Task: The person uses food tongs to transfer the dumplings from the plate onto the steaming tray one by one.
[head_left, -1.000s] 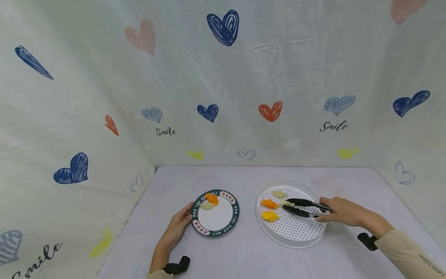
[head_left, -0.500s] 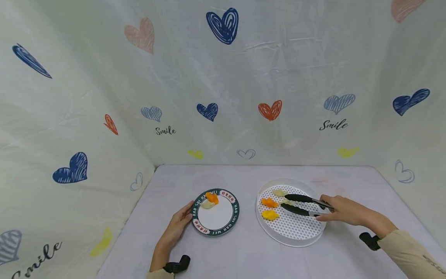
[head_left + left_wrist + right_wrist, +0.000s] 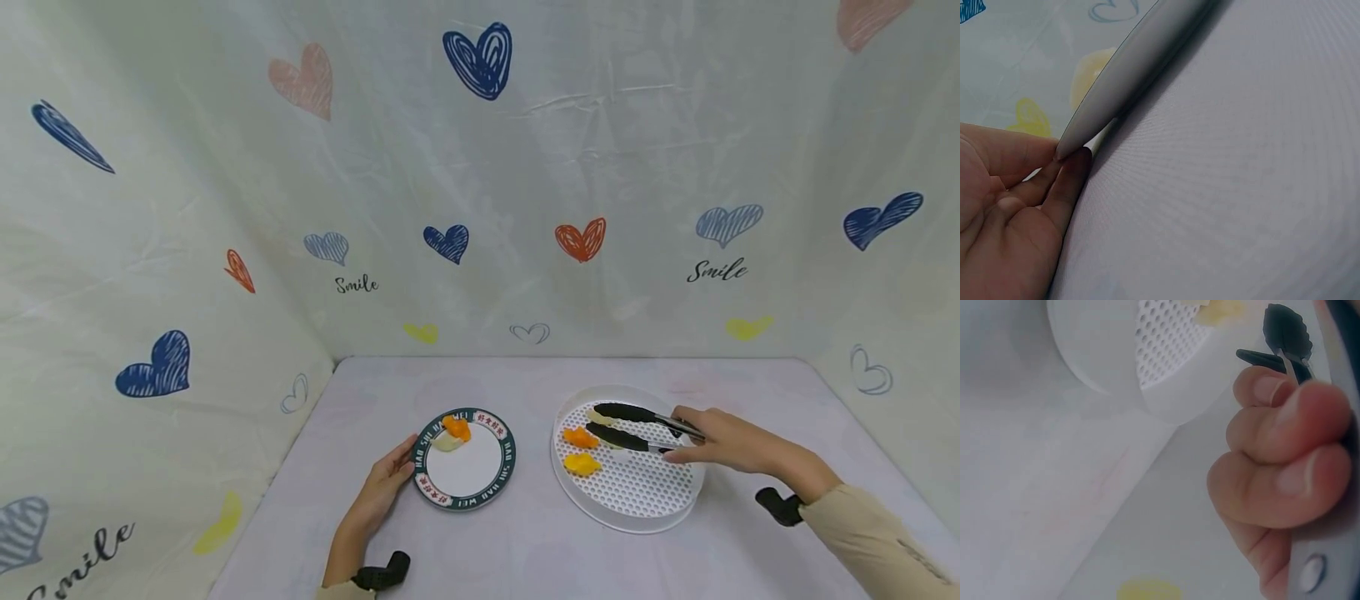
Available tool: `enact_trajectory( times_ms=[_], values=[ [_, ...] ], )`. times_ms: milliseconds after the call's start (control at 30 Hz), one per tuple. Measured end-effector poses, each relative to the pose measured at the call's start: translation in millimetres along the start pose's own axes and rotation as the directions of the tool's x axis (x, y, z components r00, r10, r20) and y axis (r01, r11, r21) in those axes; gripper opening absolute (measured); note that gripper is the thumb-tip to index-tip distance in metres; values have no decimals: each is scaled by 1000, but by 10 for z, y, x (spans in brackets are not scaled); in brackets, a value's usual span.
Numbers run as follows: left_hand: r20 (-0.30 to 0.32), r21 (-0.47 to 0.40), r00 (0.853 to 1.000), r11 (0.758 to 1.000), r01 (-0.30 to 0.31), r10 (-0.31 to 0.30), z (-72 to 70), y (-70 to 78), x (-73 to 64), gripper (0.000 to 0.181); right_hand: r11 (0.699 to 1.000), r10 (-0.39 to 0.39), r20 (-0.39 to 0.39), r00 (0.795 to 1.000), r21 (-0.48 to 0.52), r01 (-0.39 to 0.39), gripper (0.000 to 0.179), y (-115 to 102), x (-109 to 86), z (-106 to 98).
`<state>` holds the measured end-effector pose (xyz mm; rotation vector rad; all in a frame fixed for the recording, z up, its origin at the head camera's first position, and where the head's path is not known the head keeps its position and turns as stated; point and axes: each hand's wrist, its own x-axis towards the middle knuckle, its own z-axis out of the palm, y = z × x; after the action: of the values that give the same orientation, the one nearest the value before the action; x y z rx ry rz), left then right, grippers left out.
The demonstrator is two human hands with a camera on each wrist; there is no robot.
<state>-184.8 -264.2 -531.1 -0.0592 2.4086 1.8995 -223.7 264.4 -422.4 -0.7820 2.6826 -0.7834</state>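
"Fingers pinching or slack?"

"My left fingers (image 3: 1025,150) pinch the plate (image 3: 465,471) by its rim; my right fingers (image 3: 1266,434) curl round the tongs (image 3: 628,413), whose tips stand apart over the back pale piece (image 3: 597,418) on the perforated tray (image 3: 633,493)."

"What could go wrong?"

"Lower tip's close beside an orange piece (image 3: 576,438); a sloppy squeeze could knock that, or catch too little of the pale one and drop it."

"Hidden?"

"Tongs mostly cover the front pale piece (image 3: 611,445); contact, I can't tell. My right-wrist view crops the tray."
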Motion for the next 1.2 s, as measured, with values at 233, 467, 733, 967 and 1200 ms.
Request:
enact_trajectory(
  times_ms=[233, 467, 733, 967, 1200],
  values=[
    [3, -6, 1000, 1000, -8, 8, -11, -16, 2, 50, 1000, -4, 16, 1000, 0, 4, 69, -189, 180, 62],
    [7, -8, 1000, 1000, -12, 12, -23, -45, 14, 50, 999, -33, 31, 999, 19, 32, 73, -364, 420, 120],
    [6, 13, 1000, 1000, -16, 16, -28, -47, 22, 50, 993, -116, 61, 991, 13, 115, 67, -593, 673, 177],
    [9, 4, 1000, 1000, -22, 22, -27, -46, 45, 50, 992, -119, 74, 990, -27, 121, 66, -776, 886, 233],
    [23, -22, 1000, 1000, -17, 17, -31, -53, 46, 51, 985, -171, 105, 980, -7, 173, 54, -944, 1045, 333]
  ],
)
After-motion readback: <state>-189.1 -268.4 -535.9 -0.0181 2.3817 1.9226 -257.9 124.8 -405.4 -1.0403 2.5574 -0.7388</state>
